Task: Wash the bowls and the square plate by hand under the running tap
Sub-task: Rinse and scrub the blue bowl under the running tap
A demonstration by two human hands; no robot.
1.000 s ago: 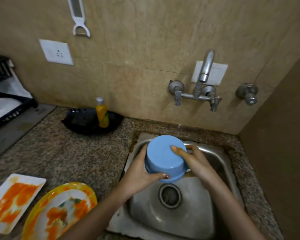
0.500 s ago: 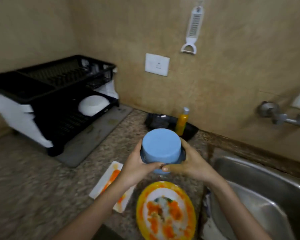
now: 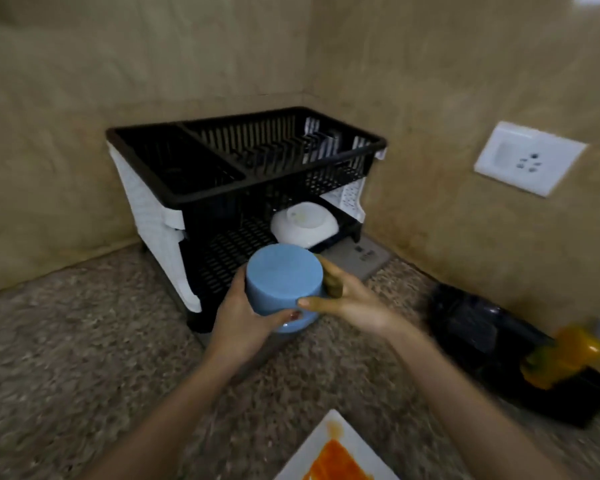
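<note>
Head view: blue bowl (image 3: pixel 284 282) is held upside down, flat base up, off the counter (image 3: pixel 66 341), right in front of the lower tier of the black dish rack (image 3: pixel 222 199). Contact between bowl and rack: cannot tell.

Left hand (image 3: pixel 239 320) grips the bowl's left wall, thumb across the near side by the rim, fingers (image 3: pixel 238 278) curled round the far side. Right hand (image 3: pixel 347 299) holds the right wall, thumb on the near side with its tip just beside the left thumb, and its fingers laid along the far side. Both sets of fingers are clamped on the bowl.

White bowl (image 3: pixel 303 223) sits upside down on the right part of the rack's lower tier, just behind the blue one. The rack stands in the wall corner on a grey mat (image 3: pixel 361 258).

Square plate (image 3: pixel 329 455), white with orange smears, lies on the counter at the bottom edge, cut off by the frame, between the forearms.

Yellow bottle (image 3: pixel 565 355), blurred, stands on a black tray (image 3: pixel 482 330) by the right wall, below a white wall socket (image 3: pixel 529 159).
</note>
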